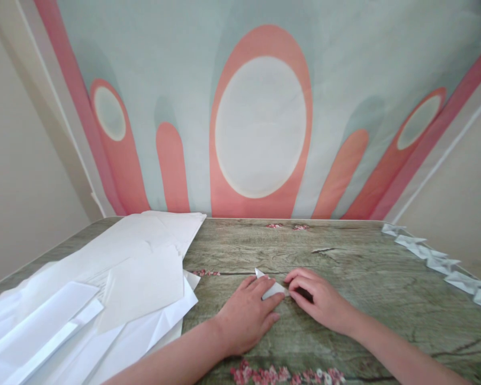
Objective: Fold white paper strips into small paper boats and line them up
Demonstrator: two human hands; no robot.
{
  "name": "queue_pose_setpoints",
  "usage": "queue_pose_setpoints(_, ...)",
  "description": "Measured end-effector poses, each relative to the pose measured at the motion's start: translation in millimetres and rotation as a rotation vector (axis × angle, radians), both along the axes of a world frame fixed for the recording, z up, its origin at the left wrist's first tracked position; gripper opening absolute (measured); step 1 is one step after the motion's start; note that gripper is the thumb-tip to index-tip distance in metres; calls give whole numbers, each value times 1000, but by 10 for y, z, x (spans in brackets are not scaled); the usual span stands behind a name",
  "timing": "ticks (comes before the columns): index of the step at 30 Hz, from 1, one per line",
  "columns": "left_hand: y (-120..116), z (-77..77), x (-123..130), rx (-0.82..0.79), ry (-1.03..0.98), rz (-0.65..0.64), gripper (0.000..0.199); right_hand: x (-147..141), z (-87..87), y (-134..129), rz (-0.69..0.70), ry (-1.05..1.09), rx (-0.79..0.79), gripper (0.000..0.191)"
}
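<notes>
A small piece of white folded paper (273,290) with pointed corners lies on the table in front of me. Across its left part rests my left hand (251,310), palm down, fingers stretched out and pressing on it, so part of the paper is covered. At the paper's right corner my right hand (318,299) has thumb and fingertips brought together in a pinch on the tip. The fingertips hide the exact end of that corner.
Loose white paper sheets (144,289) lie heaped on the left of the wood-patterned table (369,278). Several small folded paper pieces (441,263) line the right edge. A wall hanging (192,80) with coral shapes rises behind the table's far edge.
</notes>
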State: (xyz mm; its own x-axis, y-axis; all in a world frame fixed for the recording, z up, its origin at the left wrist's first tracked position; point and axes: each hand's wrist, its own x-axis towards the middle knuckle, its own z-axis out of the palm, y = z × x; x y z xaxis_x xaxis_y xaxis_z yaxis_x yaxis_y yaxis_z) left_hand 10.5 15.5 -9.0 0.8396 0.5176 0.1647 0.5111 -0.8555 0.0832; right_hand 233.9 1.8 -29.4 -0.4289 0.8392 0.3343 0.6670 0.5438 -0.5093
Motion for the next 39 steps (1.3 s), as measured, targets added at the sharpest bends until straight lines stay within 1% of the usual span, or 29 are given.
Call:
queue_pose_setpoints(4, 1, 14, 0, 4, 3, -4, 36, -10, 5, 13, -5, 57, -64, 10)
queue_pose_setpoints(10, 1, 9, -3, -5, 2, -9, 36, -30, -15, 34, -28, 125, -104, 11)
queue_pose_setpoints(14, 0, 18, -2, 5, 8, -2, 35, -36, -48, 51, -46, 133, -96, 11)
queue_pose_setpoints(20, -2, 54, 11, 23, 32, -25, 34, -52, -63, 74, -61, 133, -80, 12)
queue_pose_setpoints(24, -18, 75, 20, 38, 42, -24, 37, -49, -91, 96, -53, 142, -80, 12)
queue_pose_setpoints(29, -32, 65, 30, 56, 50, -6, 36, -29, -137, 126, -71, 154, -68, 11)
queue_pose_setpoints(35, -45, 36, 43, 70, 51, 16, 36, -36, -113, 76, -113, 119, -52, 10)
queue_pose_setpoints(37, -50, 31, 47, 65, 42, 16, 36, -35, -122, 56, -142, 72, -13, 11)
queue_pose_setpoints(39, -52, 26, 50, 60, 34, 18, 37, -26, -143, 47, -200, 1, 20, 14)
